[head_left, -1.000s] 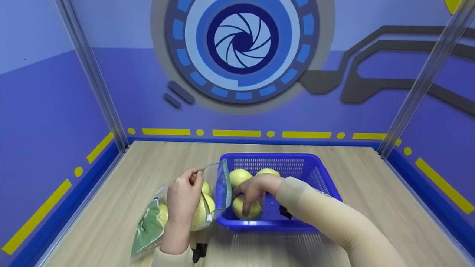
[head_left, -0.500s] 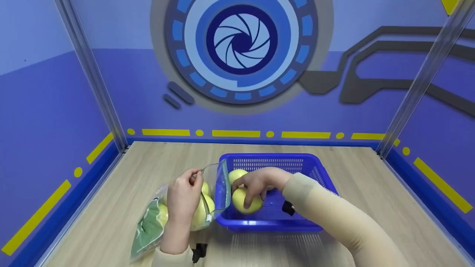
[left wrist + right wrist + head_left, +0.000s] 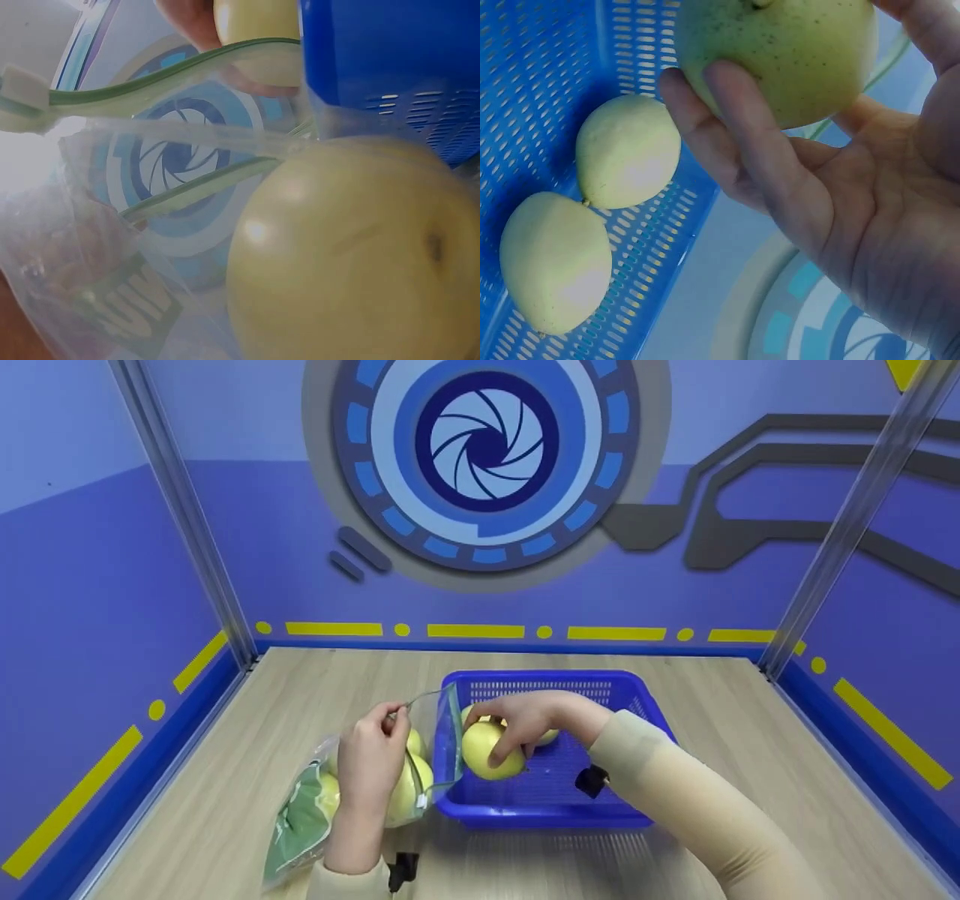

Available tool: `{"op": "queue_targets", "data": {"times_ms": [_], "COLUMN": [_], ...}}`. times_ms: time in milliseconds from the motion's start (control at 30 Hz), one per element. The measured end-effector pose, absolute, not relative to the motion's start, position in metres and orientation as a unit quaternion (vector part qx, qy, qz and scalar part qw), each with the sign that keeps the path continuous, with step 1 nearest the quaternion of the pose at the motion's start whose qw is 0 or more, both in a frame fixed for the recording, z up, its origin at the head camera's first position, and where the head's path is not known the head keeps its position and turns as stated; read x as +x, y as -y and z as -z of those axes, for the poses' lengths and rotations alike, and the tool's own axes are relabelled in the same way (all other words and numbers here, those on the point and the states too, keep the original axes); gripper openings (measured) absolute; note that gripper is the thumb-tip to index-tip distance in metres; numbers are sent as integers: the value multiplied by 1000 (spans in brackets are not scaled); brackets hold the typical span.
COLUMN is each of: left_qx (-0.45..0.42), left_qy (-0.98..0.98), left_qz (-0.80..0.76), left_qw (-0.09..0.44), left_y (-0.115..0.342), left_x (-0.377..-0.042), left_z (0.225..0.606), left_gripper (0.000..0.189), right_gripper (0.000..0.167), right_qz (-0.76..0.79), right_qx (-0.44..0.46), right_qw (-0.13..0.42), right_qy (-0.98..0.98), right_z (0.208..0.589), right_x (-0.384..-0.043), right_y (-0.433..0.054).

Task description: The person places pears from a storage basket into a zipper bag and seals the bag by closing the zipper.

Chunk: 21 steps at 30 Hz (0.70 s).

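Note:
My right hand grips a round yellow-green pear above the left part of a blue plastic basket. In the right wrist view, the fingers curl round this speckled pear and two more pears lie in the basket. With thumb and fingertips, my left hand pinches the rim of a clear zip bag with green print. Several pears are inside the bag. Its mouth gapes toward the basket, overlapping the basket's left rim. A white slider sits on the green zip edge.
A light wooden table carries bag and basket. Blue panels with printed graphics and metal posts enclose it at the back and sides. Small black devices are attached near both wrists.
My right hand has lifted the pear off the basket floor and brought it slightly left and up, toward the bag mouth. My left hand and the bag have stayed in place.

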<state>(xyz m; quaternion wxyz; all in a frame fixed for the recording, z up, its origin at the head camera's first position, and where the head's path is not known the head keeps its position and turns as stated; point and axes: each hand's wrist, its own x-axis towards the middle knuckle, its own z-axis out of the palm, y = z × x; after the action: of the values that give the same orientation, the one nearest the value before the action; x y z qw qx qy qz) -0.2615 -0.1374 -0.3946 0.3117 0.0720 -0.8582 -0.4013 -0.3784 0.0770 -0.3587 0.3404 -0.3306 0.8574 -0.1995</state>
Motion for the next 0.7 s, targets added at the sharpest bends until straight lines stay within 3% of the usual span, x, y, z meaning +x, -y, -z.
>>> {"op": "queue_targets", "data": {"times_ms": [400, 700], "left_qx": [75, 81], "left_qy": [859, 855], "left_qz": [403, 396], "left_qw": [308, 324], "left_y": [138, 138], "left_x": [-261, -261], "left_z": [394, 393], "left_gripper": [17, 15], "right_gripper": [54, 54], "right_qz": [358, 488], "right_qx": [-339, -273], "right_qw": [290, 265], "right_qy": [-820, -785], "right_z": [357, 371], "right_x": [-364, -352], "right_y": [-76, -54]}}
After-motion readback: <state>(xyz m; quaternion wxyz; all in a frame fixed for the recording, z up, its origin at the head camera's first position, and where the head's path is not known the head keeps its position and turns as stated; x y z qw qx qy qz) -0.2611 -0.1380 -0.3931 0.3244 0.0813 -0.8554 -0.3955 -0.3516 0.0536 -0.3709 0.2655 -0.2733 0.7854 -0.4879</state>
